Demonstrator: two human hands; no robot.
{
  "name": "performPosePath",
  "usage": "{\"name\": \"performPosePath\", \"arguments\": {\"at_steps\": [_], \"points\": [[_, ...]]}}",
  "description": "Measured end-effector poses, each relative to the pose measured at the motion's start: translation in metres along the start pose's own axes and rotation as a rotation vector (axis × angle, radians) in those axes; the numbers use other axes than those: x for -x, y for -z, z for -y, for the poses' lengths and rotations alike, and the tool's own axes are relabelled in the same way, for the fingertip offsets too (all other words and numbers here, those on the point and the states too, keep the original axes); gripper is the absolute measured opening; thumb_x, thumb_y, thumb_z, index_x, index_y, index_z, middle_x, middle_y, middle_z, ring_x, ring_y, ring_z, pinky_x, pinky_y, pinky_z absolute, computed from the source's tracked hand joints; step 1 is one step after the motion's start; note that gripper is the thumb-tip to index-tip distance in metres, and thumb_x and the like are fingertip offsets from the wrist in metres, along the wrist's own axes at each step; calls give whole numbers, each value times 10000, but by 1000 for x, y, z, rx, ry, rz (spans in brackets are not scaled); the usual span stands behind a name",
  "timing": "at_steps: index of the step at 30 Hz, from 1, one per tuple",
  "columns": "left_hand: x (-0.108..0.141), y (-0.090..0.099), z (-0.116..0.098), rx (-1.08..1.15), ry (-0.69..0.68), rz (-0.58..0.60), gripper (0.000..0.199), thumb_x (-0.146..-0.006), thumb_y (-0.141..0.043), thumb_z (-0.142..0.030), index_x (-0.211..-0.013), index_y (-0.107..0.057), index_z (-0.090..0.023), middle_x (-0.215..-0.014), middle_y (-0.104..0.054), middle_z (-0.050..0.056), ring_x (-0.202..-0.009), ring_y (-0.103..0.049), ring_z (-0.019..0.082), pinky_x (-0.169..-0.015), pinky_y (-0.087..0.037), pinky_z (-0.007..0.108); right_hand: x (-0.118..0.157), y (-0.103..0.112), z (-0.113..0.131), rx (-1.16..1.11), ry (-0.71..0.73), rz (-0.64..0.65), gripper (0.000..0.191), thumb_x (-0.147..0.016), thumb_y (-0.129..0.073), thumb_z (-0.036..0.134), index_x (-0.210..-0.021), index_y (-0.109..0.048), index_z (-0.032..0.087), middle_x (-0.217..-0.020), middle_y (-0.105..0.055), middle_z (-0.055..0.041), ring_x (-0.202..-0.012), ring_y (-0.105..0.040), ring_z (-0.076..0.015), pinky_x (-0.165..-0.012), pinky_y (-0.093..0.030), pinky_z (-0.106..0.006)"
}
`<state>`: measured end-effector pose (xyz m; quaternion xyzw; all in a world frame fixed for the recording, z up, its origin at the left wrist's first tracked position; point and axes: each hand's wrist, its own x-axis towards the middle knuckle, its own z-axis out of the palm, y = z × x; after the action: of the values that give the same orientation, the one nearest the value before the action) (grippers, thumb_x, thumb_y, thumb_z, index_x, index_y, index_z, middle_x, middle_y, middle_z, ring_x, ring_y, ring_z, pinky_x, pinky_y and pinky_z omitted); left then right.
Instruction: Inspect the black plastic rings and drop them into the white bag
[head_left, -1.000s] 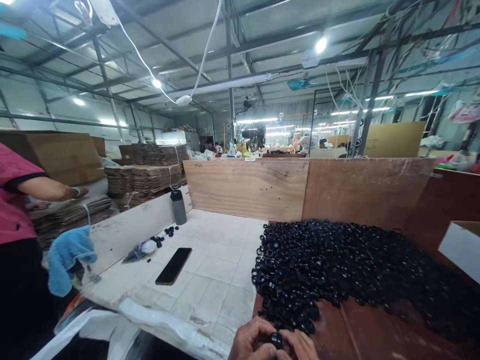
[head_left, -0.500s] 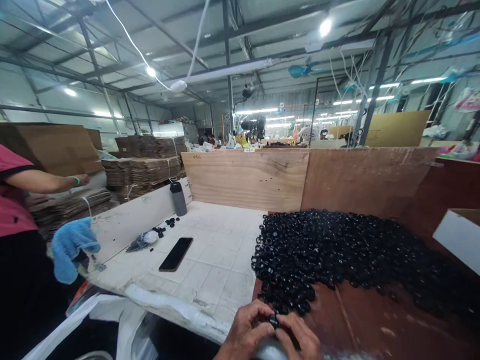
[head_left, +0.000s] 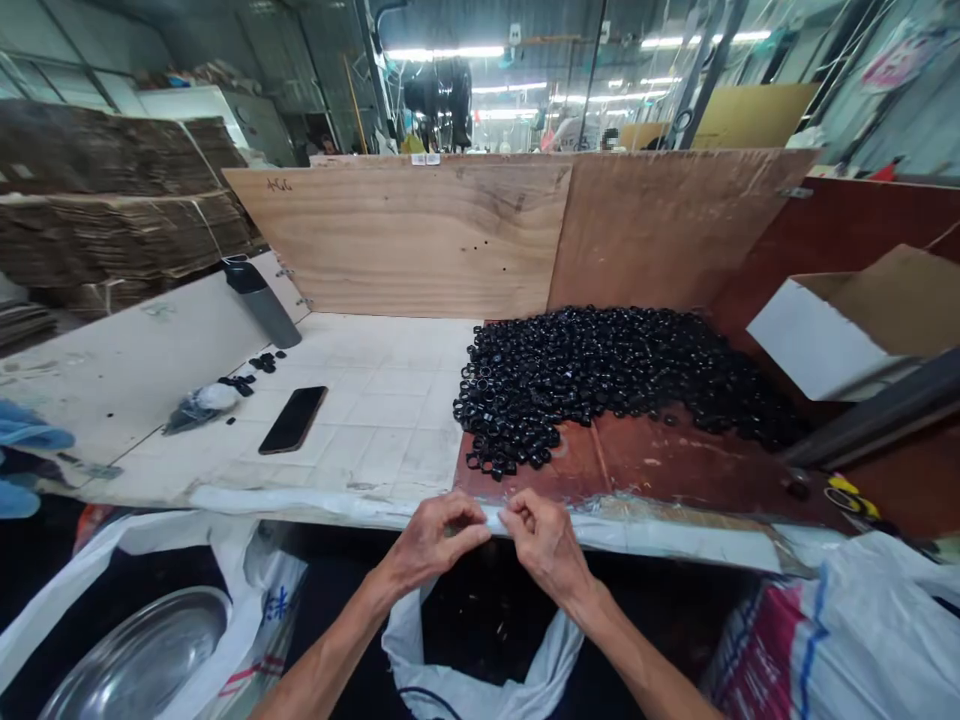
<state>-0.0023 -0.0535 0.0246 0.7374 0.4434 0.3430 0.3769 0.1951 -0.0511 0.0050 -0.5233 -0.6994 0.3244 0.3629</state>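
I judge the step in hand as piece-by-piece handling of the black parts (head_left: 592, 365). If the grip is empty, the next move calls for a short forward reach to the pile's near end. Left hand (head_left: 427, 540) and right hand (head_left: 551, 550) face each other at the front edge of the surface (head_left: 382, 430), near the sack's (head_left: 406, 645) mouth. Fingers are curled toward thumbs; I cannot tell whether either hand grips a part. The piled parts extend from the back edge, beyond and apart from both hands.

Left hand (head_left: 442, 535): bare, slim-fingered
Right hand (head_left: 547, 542): bare, likewise slim-fingered
Left forearm (head_left: 334, 637): bare, lean, narrowing toward the wrist
Right forearm (head_left: 637, 650): bare, equally lean
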Motion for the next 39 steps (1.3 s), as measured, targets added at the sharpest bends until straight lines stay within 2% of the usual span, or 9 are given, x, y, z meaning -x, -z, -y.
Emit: {"name": "performPosePath", "arguments": {"at_steps": [3, 5, 9, 14, 19, 24, 30, 34, 39], "points": [[-24, -5, 2, -90, 40, -143, 81, -858, -640, -256, -860, -664, -178, -805, -648, 20, -725, -601, 158, -685, -480, 268, -23, 6, -13, 172, 153, -121, 117, -870, -490, 139, -871, -594, 193, -836, -611, -46, -785, -605, -194, -736, -475, -300], [-39, -13, 11, -141, 26, -216, 114, -830, -642, -206, -941, -654, -183, -854, -650, 25, -752, -606, 165, -715, -493, 286, -37, 3, -19, 233, 205, -129, 195, -852, -475, 97, -972, -597, 190, -907, -606, -63, -832, -608, -201, -777, -488, -310], [-50, -24, 33, -188, 9, -272, 199, -802, -597, -123, -983, -645, -192, -853, -642, 18, -754, -613, 165, -727, -508, 298, -48, -8, -22, 352, 256, -59, 240, -869, -495, 101, -1063, -593, 203, -946, -578, -58, -796, -604, -186, -724, -493, -282], [-47, -22, 44, -197, 81, -385, 185, -826, -602, -144, -996, -655, -193, -882, -623, 25, -717, -615, 151, -685, -529, 285, -45, -13, -19, 482, 237, -31, 107, -894, -556, 172, -979, -607, 214, -951, -548, -47, -744, -598, -170, -631, -466, -255], [-52, -25, 39, -376, 31, -295, 103, -866, -622, -187, -933, -700, -202, -912, -604, 52, -836, -631, 191, -788, -539, 330, -43, -12, -25, 366, 256, -69, 97, -915, -517, 155, -956, -598, 191, -978, -595, -74, -848, -625, -202, -763, -502, -298], [-45, -29, 31, -412, -88, -268, 160, -903, -527, -114, -895, -665, -196, -1002, -654, 67, -968, -635, 206, -879, -526, 347, -44, -4, -27, 12, 250, -139, 142, -896, -561, 186, -1015, -640, 183, -943, -669, -68, -841, -656, -192, -753, -544, -298], [-36, -27, 25, -124, -28, -262, 219, -878, -602, -191, -1093, -564, -204, -1011, -686, 50, -906, -684, 200, -859, -561, 368, -41, 8, -17, -137, 345, -84, 238, -914, -532, 173, -1079, -700, 205, -1059, -687, -87, -989, -649, -204, -875, -535, -345], [-35, -25, 26, 175, 13, -260, 245, -851, -655, -223, -1060, -530, -194, -1075, -675, 55, -924, -700, 180, -883, -577, 353, -39, 7, -16, -137, 326, -109, 209, -903, -548, 187, -1054, -693, 195, -991, -688, -82, -909, -655, -200, -820, -544, -332], [-36, -23, 30, 375, 12, -204, 274, -844, -678, -237, -1082, -556, -179, -1078, -676, 72, -952, -690, 192, -868, -582, 347, -38, 8, -15, -116, 324, -116, 124, -894, -583, 207, -972, -678, 190, -920, -679, -63, -835, -644, -188, -766, -536, -313]]}}
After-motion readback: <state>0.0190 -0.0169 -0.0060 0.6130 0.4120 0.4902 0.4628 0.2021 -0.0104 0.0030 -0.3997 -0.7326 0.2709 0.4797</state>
